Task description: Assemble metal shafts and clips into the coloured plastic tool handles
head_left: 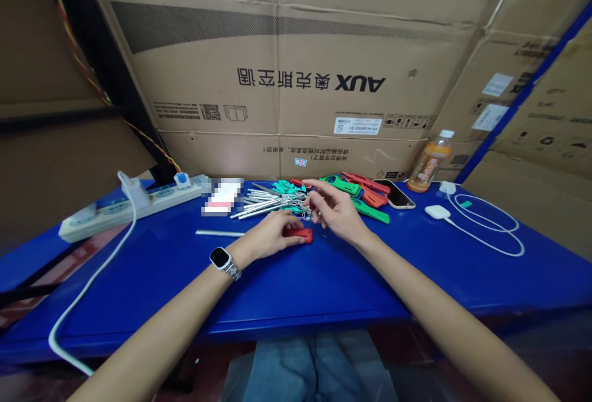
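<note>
My left hand [272,235] rests on the blue table [152,266], fingers curled round a small red plastic piece [301,233]. A watch sits on that wrist. My right hand [333,208] hovers just right of it, fingers bent in a pinch over the red piece; what they pinch is too small to see. Directly behind both hands lie a bundle of thin metal rods [266,201] and a heap of green and red plastic handles [356,192].
A white power strip [120,205] with a plugged cable lies at the left. A single white rod [219,233] lies near my left hand. A phone [400,195], an orange drink bottle [430,164] and a white charger with cable [462,220] sit right. Cardboard boxes [296,63] stand behind.
</note>
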Available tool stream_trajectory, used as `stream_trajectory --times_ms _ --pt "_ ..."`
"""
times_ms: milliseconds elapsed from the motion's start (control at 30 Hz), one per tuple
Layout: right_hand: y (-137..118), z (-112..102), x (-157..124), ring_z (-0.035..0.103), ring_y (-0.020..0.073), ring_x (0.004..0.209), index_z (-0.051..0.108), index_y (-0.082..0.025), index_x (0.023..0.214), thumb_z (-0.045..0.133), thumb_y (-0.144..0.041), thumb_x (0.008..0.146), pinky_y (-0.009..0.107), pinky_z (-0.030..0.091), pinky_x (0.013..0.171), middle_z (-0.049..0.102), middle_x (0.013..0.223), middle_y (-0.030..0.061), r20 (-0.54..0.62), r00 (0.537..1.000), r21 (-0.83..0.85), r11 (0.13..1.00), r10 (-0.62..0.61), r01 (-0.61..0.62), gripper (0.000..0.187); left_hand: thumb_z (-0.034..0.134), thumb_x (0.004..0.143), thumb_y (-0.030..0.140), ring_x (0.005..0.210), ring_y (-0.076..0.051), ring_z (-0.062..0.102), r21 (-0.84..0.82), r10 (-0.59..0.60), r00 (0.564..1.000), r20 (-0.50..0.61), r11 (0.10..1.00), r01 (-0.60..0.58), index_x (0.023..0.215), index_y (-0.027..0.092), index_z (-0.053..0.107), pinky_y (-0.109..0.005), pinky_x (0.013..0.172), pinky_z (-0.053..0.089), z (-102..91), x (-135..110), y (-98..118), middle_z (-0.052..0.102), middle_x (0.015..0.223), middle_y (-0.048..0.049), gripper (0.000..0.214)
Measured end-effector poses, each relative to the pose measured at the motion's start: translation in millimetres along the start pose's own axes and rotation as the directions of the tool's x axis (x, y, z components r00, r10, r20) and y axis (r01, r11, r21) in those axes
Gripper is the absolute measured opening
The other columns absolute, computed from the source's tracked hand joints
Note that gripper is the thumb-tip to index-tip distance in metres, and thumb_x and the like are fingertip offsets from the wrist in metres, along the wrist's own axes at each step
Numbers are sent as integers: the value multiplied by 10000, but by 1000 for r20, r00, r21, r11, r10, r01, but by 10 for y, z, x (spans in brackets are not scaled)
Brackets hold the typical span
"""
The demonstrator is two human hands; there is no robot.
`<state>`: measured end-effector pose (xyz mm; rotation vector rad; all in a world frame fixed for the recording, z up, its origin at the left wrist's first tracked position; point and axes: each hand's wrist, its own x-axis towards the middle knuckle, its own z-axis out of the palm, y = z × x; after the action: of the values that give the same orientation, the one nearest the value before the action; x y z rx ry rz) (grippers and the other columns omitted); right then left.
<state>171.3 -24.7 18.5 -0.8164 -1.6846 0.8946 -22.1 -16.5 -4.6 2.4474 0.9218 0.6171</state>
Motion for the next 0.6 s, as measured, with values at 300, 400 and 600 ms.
stream_trajectory --times_ms 300,400,600 --pt "-117 -194 113 539 60 424 694 -177 970 690 -480 806 193 335 321 743 917 65 44 998 123 991 47 -52 345 676 831 488 766 -195 598 -84 -62 997 -37 995 58 915 182 705 -289 677 448 42 -31 -25 696 883 -49 318" --pt "-141 -204 141 585 91 449 688 -158 874 748 -466 752 211 425 339 742 826 66 26 997 132 988 78 -81 336 678 831 481 778 -198 602 -74 -76 997 -31 995 73 925 180 709 -292 687 451 41 -29 -24 698 895 -52 316" --pt "-145 -121 130 614 117 448 663 -153 774 808 -457 680 254 545 421 702 662 37 -61 993 146 985 102 -93 350 678 823 505 798 -208 606 -85 -81 996 -50 993 76 921 185 713 -303 703 458 40 -41 -8 699 914 -57 336"
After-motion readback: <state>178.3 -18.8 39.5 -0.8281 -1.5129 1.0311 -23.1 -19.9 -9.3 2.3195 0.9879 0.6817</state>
